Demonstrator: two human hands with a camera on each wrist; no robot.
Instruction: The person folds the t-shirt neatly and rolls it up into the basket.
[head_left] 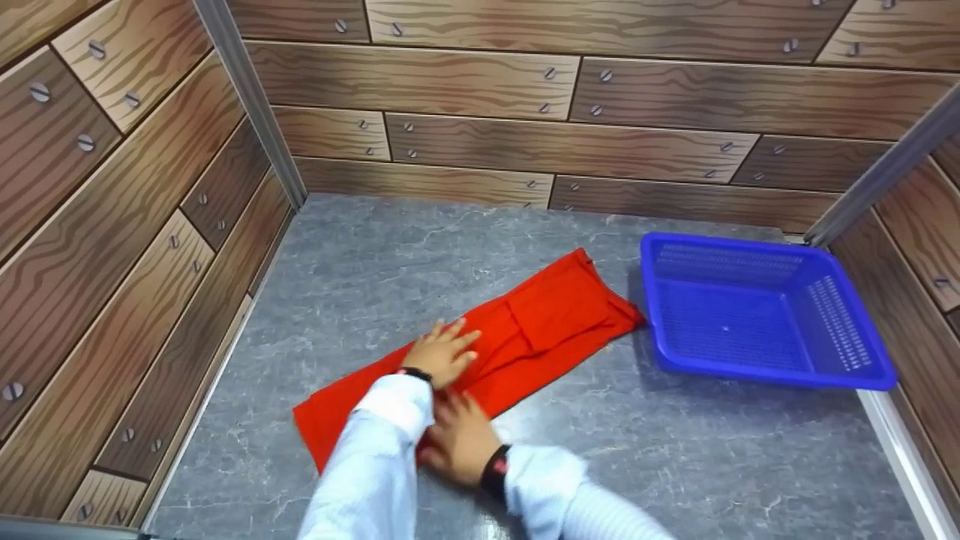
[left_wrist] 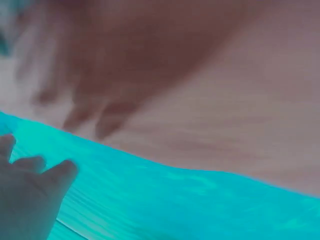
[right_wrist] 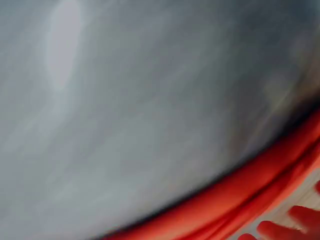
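A red garment (head_left: 555,322), folded into a long strip, lies slantwise on the grey floor in the head view, a crease and a loose fold across its upper half. My left hand (head_left: 442,356) rests on its middle with fingers spread. Close beside it, my right hand (head_left: 466,442) is at the garment's near edge, its fingers extended and blurred. The left wrist view shows the garment (left_wrist: 190,205) in cyan, with the left hand (left_wrist: 30,195) at its lower left. In the right wrist view the garment's edge (right_wrist: 215,205) crosses the lower right.
A blue plastic basket (head_left: 757,379) with perforated sides stands to the right, close to the garment's far end. Wood-patterned walls (head_left: 480,82) enclose the left, back and right of the grey floor (head_left: 375,247). Metal posts (head_left: 259,105) mark the corners.
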